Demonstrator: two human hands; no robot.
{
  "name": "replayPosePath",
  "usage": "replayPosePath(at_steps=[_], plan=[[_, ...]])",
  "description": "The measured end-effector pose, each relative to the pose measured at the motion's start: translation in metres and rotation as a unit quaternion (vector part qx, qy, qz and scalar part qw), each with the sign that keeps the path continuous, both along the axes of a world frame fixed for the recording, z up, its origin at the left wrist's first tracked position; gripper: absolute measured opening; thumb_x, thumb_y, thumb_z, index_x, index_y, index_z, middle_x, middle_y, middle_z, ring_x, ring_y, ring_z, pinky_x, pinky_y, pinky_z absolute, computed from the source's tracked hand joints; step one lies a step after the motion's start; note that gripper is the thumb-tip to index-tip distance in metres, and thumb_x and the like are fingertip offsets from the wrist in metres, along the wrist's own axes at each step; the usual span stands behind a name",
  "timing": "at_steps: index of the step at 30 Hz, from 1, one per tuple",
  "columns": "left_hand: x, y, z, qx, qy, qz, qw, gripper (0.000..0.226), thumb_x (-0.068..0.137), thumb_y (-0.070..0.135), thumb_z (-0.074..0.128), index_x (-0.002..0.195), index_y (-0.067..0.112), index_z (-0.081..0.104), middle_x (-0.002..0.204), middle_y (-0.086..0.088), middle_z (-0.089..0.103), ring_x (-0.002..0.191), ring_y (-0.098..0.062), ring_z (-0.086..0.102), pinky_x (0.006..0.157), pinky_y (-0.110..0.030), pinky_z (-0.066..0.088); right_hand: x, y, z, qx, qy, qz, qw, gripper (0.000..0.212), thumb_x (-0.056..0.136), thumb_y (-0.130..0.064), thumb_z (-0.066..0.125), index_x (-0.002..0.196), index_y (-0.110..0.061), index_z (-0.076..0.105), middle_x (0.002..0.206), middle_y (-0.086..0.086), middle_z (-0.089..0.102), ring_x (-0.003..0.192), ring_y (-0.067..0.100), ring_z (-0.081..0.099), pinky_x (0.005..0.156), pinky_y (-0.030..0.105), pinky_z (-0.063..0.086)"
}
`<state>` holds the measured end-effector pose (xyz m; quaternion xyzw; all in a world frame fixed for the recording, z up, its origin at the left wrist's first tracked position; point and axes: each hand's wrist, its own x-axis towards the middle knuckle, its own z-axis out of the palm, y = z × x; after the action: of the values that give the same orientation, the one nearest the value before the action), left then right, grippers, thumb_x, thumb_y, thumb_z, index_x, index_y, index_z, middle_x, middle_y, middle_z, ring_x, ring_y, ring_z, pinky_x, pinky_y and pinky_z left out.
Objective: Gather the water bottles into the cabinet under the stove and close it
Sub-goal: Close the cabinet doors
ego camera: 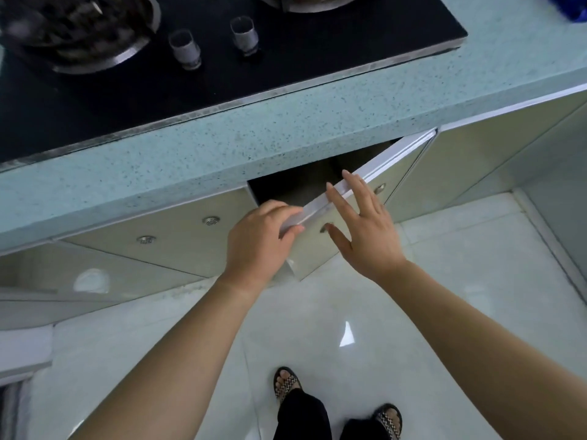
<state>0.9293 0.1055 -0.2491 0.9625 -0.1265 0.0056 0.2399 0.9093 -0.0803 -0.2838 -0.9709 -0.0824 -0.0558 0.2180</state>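
Observation:
The cabinet door (392,173) under the black stove (222,68) stands partly ajar, hinged at the right, with a dark opening (295,185) behind it. My left hand (257,242) grips the free top corner of the door, fingers curled over its aluminium edge. Flat against the door's front face lies my right hand (362,223), fingers spread, fingertips reaching over the top edge. No water bottles are visible; the cabinet's inside is dark.
A speckled teal countertop (254,138) overhangs the cabinets. Two metal knob stems (185,49) stand on the stove between two burners. Closed doors flank the opening at the left (165,239) and right (508,147). Glossy white floor tiles (444,312) and my sandalled feet (287,382) are below.

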Motion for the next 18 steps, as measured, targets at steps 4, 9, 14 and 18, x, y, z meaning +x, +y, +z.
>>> replayPosePath(at_steps=[4,9,14,18], plan=[[0.018,0.005,0.001,-0.011,-0.023,0.045,0.999,0.024,0.083,0.033,0.065,0.105,0.024,0.069,0.109,0.009,0.067,0.097,-0.013,0.062,0.072,-0.017,0.036,-0.002,0.011,-0.008,-0.032,0.037,0.021,0.999,0.064,0.092,-0.038,0.048,0.146,-0.017,0.02,0.158,0.006,0.01,0.145,0.025,0.011,0.115,0.043,0.019],[0.017,0.02,-0.01,-0.003,-0.024,0.045,0.999,0.036,0.086,0.029,0.061,0.122,0.026,0.058,0.122,0.003,0.061,0.109,-0.021,0.057,0.082,-0.029,0.047,0.013,0.017,-0.01,-0.103,0.099,0.016,0.99,0.079,0.091,-0.049,0.043,0.147,-0.025,-0.008,0.153,-0.007,-0.025,0.144,0.022,-0.014,0.116,0.054,0.002],[-0.003,0.044,-0.03,0.105,-0.016,0.028,0.994,0.073,0.084,0.04,0.063,0.145,0.022,0.028,0.152,-0.013,0.028,0.137,-0.032,0.031,0.1,-0.043,0.041,0.031,0.032,-0.007,-0.122,0.123,-0.009,0.985,0.086,0.089,-0.056,0.039,0.144,-0.025,-0.019,0.152,-0.004,-0.031,0.142,0.023,-0.022,0.113,0.054,-0.007],[-0.011,0.048,-0.032,0.144,-0.002,0.013,0.989,0.073,0.084,0.047,0.058,0.145,0.026,0.026,0.154,-0.014,0.024,0.139,-0.034,0.029,0.105,-0.046,0.035,0.02,0.037,-0.009,-0.116,0.112,-0.026,0.987,0.085,0.09,-0.053,0.039,0.144,-0.024,-0.019,0.151,-0.004,-0.034,0.143,0.022,-0.02,0.114,0.052,-0.005]])
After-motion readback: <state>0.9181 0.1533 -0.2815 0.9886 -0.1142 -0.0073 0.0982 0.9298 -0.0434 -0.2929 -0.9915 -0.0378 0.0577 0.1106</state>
